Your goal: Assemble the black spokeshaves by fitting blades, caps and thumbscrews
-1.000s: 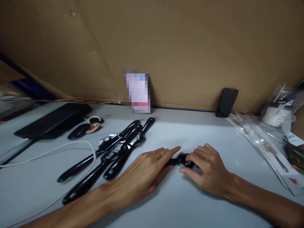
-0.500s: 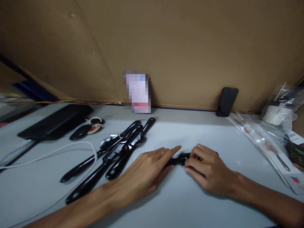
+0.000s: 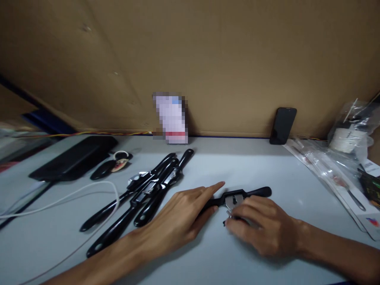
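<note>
A black spokeshave (image 3: 249, 193) lies on the table before me, its silver blade (image 3: 232, 201) showing in the middle. My left hand (image 3: 194, 206) is closed around its left handle, with the index finger stretched out above. The right handle is free. Just below the blade, my right hand (image 3: 261, 225) pinches a small metal part (image 3: 229, 215) with a dark tip; the fingers hide most of it, so its kind is unclear. Several more black spokeshaves (image 3: 148, 190) lie in a loose pile left of my hands.
A pixelated phone-like screen (image 3: 173, 118) and a dark phone (image 3: 283, 126) lean on the cardboard wall (image 3: 231, 59). A white cable (image 3: 74, 190), black case (image 3: 74, 158) and key fob (image 3: 103, 169) lie at left. Packaged tools (image 3: 335, 182) and a bagged white roll (image 3: 347, 138) lie at right.
My right hand has come off the spokeshave's body and moved down toward me, with a small metal part between its fingers. The blade and right handle now show. My left hand keeps its hold.
</note>
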`<act>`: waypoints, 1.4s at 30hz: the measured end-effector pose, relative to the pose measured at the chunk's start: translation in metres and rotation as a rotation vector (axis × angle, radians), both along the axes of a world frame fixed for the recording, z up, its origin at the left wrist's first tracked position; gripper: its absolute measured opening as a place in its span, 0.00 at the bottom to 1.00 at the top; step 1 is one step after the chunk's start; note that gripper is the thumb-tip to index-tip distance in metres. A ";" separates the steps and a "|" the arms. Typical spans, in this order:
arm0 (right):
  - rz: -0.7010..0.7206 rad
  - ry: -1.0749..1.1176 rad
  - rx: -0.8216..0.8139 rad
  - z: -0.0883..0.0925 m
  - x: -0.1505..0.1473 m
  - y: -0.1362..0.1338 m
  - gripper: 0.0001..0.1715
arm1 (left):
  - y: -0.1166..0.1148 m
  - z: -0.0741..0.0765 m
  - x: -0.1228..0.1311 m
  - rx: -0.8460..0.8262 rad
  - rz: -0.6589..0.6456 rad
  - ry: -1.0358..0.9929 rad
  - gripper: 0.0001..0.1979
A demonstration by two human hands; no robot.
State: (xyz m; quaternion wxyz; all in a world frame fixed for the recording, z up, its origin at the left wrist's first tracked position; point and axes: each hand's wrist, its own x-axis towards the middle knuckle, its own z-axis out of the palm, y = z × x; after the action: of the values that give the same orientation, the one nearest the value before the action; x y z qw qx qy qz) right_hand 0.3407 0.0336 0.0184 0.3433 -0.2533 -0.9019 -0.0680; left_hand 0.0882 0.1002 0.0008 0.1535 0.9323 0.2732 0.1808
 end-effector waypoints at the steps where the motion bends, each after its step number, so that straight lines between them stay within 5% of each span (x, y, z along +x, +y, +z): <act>1: -0.039 0.099 -0.062 0.000 0.002 0.002 0.16 | 0.000 -0.001 0.000 0.005 0.003 0.001 0.26; 4: -0.224 0.287 -0.184 -0.003 0.015 0.018 0.14 | 0.001 -0.002 -0.001 0.028 0.005 0.002 0.25; 9: -0.381 0.217 -0.300 -0.011 0.032 0.037 0.14 | 0.001 -0.002 -0.001 0.052 -0.017 0.012 0.24; 18: -0.248 -0.245 -0.008 -0.002 0.006 0.004 0.15 | 0.000 0.001 0.000 0.041 -0.026 0.011 0.24; 21: -0.103 -0.231 0.151 -0.001 0.007 0.003 0.18 | 0.001 0.001 -0.001 0.039 -0.029 0.015 0.24; 25: -0.024 -0.012 0.004 0.005 0.012 0.004 0.14 | 0.001 0.000 -0.001 0.071 -0.032 0.018 0.24; 30: -0.328 0.239 -0.222 0.009 0.032 0.025 0.12 | 0.006 0.005 0.000 0.323 0.083 0.010 0.21; 35: -0.805 0.049 -0.415 0.003 0.073 0.062 0.12 | 0.025 0.006 -0.008 0.481 0.375 0.165 0.28; 39: -0.900 -0.036 -0.392 0.000 0.087 0.072 0.11 | 0.035 0.000 -0.013 0.435 0.385 0.211 0.30; 42: -0.830 -0.071 -0.351 -0.002 0.070 0.059 0.19 | 0.034 -0.001 -0.013 0.382 0.330 0.207 0.28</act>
State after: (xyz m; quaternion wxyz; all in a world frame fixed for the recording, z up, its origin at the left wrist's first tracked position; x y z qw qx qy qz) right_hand 0.4108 0.0922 0.0167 0.2076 -0.6455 -0.7329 -0.0545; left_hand 0.0755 0.1343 -0.0005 -0.0853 0.9006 0.3968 0.1555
